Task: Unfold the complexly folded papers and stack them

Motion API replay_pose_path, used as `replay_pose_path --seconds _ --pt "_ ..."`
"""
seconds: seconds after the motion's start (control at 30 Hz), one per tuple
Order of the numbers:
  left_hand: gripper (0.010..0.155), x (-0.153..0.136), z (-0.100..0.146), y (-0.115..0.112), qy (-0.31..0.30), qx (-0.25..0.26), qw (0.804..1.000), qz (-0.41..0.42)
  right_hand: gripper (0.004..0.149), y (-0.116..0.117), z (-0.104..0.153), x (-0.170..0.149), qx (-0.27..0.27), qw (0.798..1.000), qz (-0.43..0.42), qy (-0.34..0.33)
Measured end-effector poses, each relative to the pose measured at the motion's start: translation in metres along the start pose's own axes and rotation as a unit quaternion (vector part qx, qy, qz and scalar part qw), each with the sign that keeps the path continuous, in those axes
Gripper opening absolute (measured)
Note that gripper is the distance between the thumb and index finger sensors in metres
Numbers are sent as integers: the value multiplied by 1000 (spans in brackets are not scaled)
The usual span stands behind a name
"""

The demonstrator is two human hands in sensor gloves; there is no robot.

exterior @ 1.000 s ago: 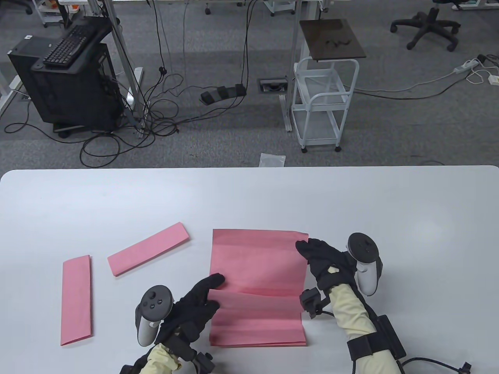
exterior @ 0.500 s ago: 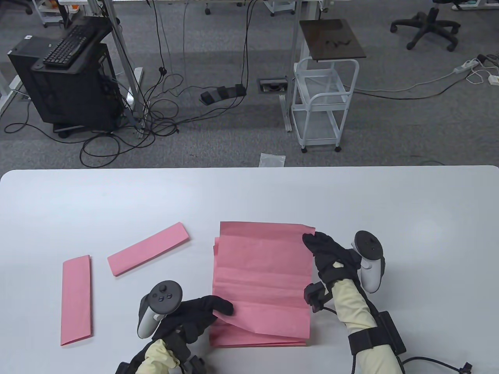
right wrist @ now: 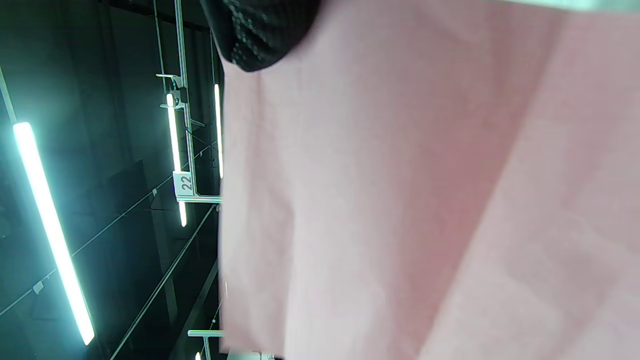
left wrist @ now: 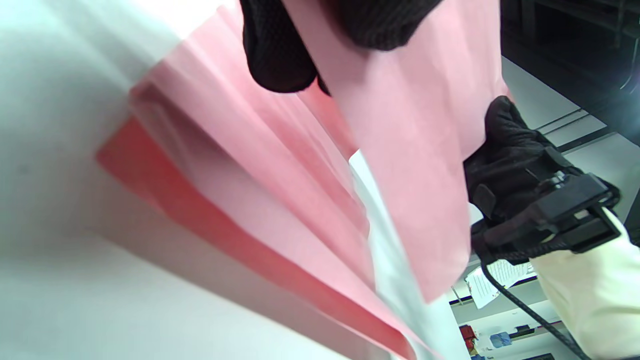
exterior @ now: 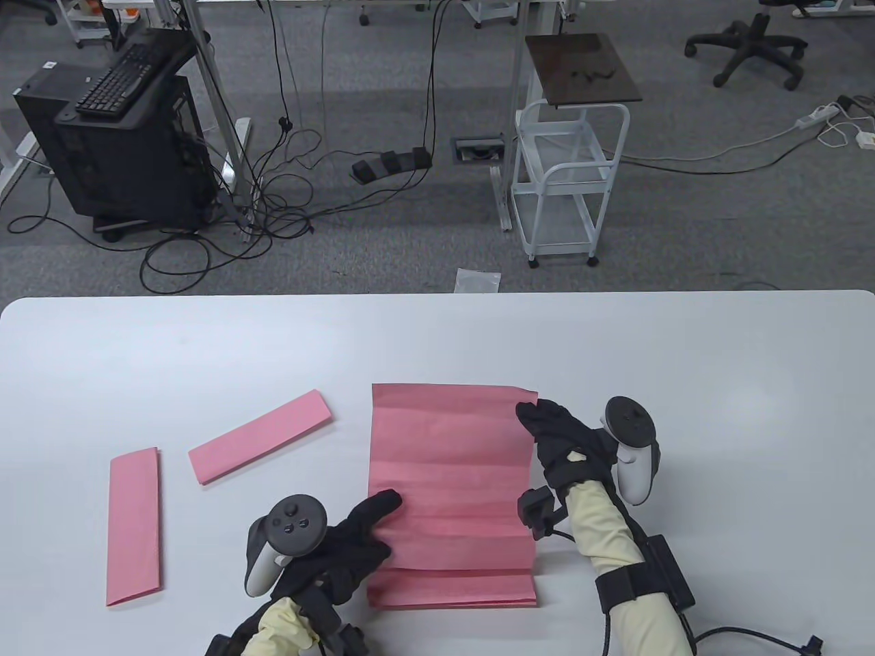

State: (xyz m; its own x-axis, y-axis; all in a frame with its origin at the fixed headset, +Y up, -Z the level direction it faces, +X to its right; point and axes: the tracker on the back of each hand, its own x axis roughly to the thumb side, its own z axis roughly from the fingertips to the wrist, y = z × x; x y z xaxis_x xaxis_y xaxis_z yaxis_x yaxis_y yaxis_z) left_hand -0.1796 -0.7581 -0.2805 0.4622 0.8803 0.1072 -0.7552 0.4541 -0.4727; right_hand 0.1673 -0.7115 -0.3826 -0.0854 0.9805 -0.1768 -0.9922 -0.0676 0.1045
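Observation:
A creased, unfolded pink sheet (exterior: pixel 451 471) is held over a stack of unfolded pink sheets (exterior: pixel 451 593) near the table's front. My left hand (exterior: pixel 362 526) pinches the sheet's left edge low down; in the left wrist view its fingers (left wrist: pixel 280 55) lie on both sides of the sheet (left wrist: pixel 410 125), raised above the stack (left wrist: pixel 240 200). My right hand (exterior: pixel 540 424) grips the sheet's far right corner. The sheet (right wrist: pixel 425 200) fills the right wrist view. Two folded pink strips (exterior: pixel 260 436) (exterior: pixel 134 526) lie to the left.
The white table (exterior: pixel 615 342) carries only the papers and my hands. Beyond its far edge are a white cart (exterior: pixel 567 178), cables and a computer stand (exterior: pixel 116 137) on the floor.
The sheet's last fold has opened. Both hands lifted the sheet, swung it slightly right, then brought it back left, squared over the stack. The folded strips have not moved.

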Motion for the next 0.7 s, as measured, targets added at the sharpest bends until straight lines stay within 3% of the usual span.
replay_pose_path --seconds 0.07,0.2,0.33,0.5,0.63,0.7 --pt "68 0 1 1 1 9 1000 -7 39 1 -1 1 -1 1000 0 0" --pt "36 4 3 1 2 39 996 -82 39 3 -2 2 -3 1000 18 3" --pt "38 10 5 -3 -12 62 986 -152 39 2 -5 -3 -10 1000 23 17" --pt "38 12 4 -3 -23 17 985 -168 39 2 -11 -15 -24 998 30 41" --pt "38 13 6 -2 -23 84 980 -180 39 2 -15 -22 -31 997 43 54" --pt "38 16 7 -1 -33 91 976 -197 39 2 -16 -24 -33 997 47 57"
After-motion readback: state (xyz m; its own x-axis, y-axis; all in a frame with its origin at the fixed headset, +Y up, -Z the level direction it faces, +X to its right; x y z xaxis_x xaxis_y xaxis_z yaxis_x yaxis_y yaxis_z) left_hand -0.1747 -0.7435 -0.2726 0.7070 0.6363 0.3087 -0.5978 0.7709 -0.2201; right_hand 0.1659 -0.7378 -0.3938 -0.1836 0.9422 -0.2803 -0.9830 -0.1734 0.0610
